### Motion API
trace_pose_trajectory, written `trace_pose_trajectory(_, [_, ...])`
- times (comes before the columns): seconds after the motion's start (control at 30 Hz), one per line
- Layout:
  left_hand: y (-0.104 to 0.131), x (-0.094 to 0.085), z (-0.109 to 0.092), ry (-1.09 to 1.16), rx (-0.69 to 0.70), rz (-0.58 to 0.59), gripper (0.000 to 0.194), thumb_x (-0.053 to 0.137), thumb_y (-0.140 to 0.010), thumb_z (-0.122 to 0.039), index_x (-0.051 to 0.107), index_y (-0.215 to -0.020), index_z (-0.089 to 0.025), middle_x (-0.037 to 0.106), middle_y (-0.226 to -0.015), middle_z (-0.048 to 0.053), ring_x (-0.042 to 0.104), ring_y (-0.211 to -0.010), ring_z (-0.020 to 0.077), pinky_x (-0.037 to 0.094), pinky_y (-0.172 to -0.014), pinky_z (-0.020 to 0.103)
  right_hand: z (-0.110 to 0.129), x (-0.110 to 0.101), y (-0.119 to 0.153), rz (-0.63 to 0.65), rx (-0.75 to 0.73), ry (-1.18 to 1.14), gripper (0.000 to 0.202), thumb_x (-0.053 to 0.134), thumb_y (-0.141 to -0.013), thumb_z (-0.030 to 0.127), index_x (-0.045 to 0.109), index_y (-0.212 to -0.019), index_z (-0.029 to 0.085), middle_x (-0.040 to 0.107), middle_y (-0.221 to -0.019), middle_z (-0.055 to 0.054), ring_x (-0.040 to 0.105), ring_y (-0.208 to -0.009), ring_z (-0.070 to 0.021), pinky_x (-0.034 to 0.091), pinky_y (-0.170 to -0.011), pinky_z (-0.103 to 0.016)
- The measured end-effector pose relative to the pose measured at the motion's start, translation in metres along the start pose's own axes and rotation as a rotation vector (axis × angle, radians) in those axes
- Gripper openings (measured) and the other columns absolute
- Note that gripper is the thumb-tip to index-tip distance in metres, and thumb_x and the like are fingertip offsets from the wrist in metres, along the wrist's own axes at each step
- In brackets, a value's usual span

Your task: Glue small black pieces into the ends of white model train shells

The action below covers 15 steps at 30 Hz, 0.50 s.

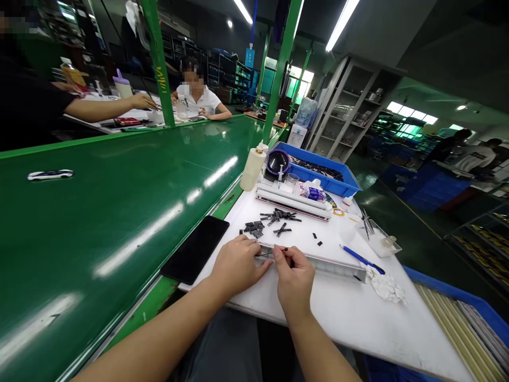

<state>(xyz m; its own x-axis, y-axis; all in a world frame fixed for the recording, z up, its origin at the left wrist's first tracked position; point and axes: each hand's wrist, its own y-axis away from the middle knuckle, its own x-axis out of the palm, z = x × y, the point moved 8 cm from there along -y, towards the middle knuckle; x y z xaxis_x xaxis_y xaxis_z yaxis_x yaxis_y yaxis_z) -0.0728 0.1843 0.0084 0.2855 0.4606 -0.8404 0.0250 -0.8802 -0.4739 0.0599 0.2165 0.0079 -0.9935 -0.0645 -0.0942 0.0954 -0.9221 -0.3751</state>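
My left hand (237, 267) curls its fingers over the left end of a long white model train car body (338, 269), gripping it on the white tabletop. Just to the right, my right hand (295, 276) is closed in a pinch at the same car body. A thin dark piece (265, 254) shows between the two hands; its kind is too small to tell. Beyond my fingers lie a pile of flat black parts (254, 228) and a heap of narrow black strips (278, 215). Two small black pieces (319, 243) lie farther right.
Another white train body (294, 204) lies behind the parts, before a blue bin (350, 183) and a cream bottle (253, 168). To the right are a blue pen (363, 260), crumpled tissue (385, 286) and tweezers (368, 224). A black phone (196, 249) rests left by the green conveyor (131, 196). Co-workers sit across.
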Motion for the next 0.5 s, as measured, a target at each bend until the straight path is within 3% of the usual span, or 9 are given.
trace_pose_trajectory(0.17, [-0.001,-0.002,0.0,0.01,-0.006,0.005,0.025,0.06,-0.082,-0.041,0.065,-0.07,-0.019,0.07,-0.078,0.006,0.062,-0.082,0.024,0.05,-0.071,0.035,0.002,0.005,0.0,0.017,0.005,0.012,0.023,0.067,-0.082,0.04,0.072,-0.076,0.018,0.051,-0.064,0.002,0.044,-0.06,-0.0124,0.039,-0.057,-0.027])
trace_pose_trajectory(0.27, [-0.002,-0.004,-0.001,-0.013,0.005,-0.002,0.026,0.063,-0.08,-0.043,0.066,-0.069,-0.019,0.071,-0.078,0.006,0.062,-0.081,0.0243,0.05,-0.07,0.035,0.014,-0.017,-0.002,-0.092,0.024,-0.078,0.024,0.069,-0.08,0.041,0.07,-0.075,0.017,0.051,-0.063,0.002,0.045,-0.059,-0.0118,0.04,-0.056,-0.026])
trace_pose_trajectory(0.37, [-0.003,-0.004,-0.002,-0.035,0.01,-0.005,0.026,0.065,-0.078,-0.044,0.066,-0.069,-0.02,0.071,-0.078,0.005,0.063,-0.081,0.0238,0.05,-0.069,0.033,0.035,-0.072,-0.012,-0.283,-0.013,-0.198,0.024,0.073,-0.077,0.04,0.069,-0.08,0.017,0.051,-0.063,0.002,0.042,-0.054,-0.009,0.038,-0.05,-0.024])
trace_pose_trajectory(0.5, [-0.004,-0.003,0.0,-0.052,0.008,0.004,0.028,0.062,-0.08,-0.045,0.067,-0.07,-0.02,0.072,-0.08,0.006,0.063,-0.084,0.0241,0.051,-0.071,0.034,0.057,-0.18,-0.05,-0.565,-0.248,-0.116,0.025,0.074,-0.075,0.039,0.069,-0.086,0.017,0.047,-0.059,0.005,0.039,-0.05,-0.008,0.033,-0.046,-0.023])
